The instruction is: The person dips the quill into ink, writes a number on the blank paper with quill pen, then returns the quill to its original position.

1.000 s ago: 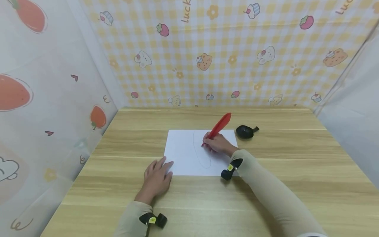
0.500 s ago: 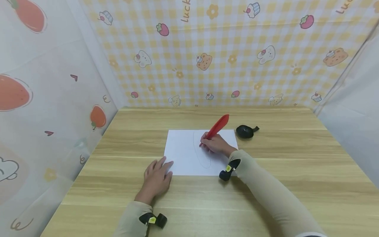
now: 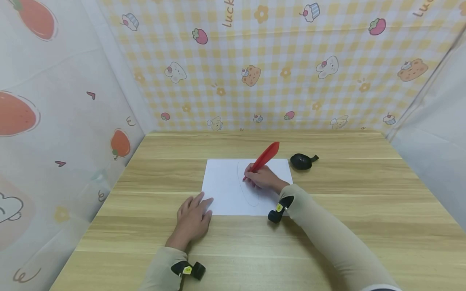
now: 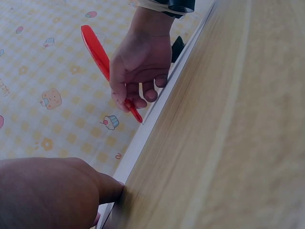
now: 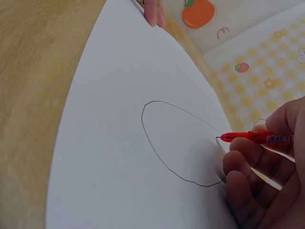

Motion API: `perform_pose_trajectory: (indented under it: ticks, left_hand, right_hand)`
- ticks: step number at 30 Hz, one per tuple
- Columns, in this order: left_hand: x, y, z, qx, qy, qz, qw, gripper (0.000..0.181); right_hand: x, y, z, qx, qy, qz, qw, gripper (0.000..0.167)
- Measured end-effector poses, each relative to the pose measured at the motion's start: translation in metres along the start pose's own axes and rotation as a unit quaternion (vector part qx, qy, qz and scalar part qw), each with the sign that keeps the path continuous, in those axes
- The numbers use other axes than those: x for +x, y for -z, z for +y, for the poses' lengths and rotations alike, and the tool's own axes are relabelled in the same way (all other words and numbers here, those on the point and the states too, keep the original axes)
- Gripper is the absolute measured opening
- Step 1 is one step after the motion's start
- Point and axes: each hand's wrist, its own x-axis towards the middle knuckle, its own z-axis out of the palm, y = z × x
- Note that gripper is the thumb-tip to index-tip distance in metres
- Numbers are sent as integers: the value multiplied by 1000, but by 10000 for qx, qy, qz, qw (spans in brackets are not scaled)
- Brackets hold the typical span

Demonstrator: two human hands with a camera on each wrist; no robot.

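Observation:
A white sheet of paper (image 3: 222, 178) lies on the wooden table, bearing a thin, dark, elongated curved line (image 5: 159, 161). My right hand (image 3: 265, 178) pinches a red feather-shaped pen (image 3: 267, 155) between thumb and fingers. The pen leans up and to the right, its fine tip at or just above the paper by the curve's left side; contact cannot be told. My left hand (image 3: 193, 220) rests with fingers extended over the sheet's near left corner. In the left wrist view, the left thumb (image 4: 109, 187) lies at the paper's edge.
Right of the sheet's far corner sits a rounded black object (image 3: 301, 161) with a short tab. Behind the table (image 3: 349, 226) hangs a yellow checked cloth (image 3: 269, 48), and a white printed sheet (image 3: 73, 133) stands along the left side.
My right hand has moved a little left with the pen, its tip shifting from inside the curve toward the curve's left line. My left hand has stayed still.

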Motion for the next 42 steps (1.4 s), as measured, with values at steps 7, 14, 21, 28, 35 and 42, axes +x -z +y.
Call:
perform_pose_trajectory:
  ticks: [7, 14, 21, 28, 35, 42]
  left_hand:
    - [0, 1, 0, -23, -8, -26, 10000, 41]
    - [-1, 3, 1, -35, -8, -35, 10000, 41]
    - [-1, 2, 1, -24, 19, -66, 10000, 41]
    - [-1, 1, 0, 8, 11, -56, 10000, 41]
    - [-1, 1, -1, 9, 0, -42, 10000, 41]
    - [0, 1, -1, 12, -7, -35, 10000, 41]
  right_hand:
    - [-1, -2, -1, 122, -85, -33, 9999, 11]
    - [-3, -3, -3, 95, 52, -82, 9999, 10]
    - [-3, -4, -1, 160, 91, -167, 9997, 10]
    - [-4, -5, -3, 229, 123, -169, 9995, 10]
    - [-5, -5, -4, 194, 26, -225, 9996, 9]
    - [-5, -4, -5, 181, 35, -299, 9994, 8]
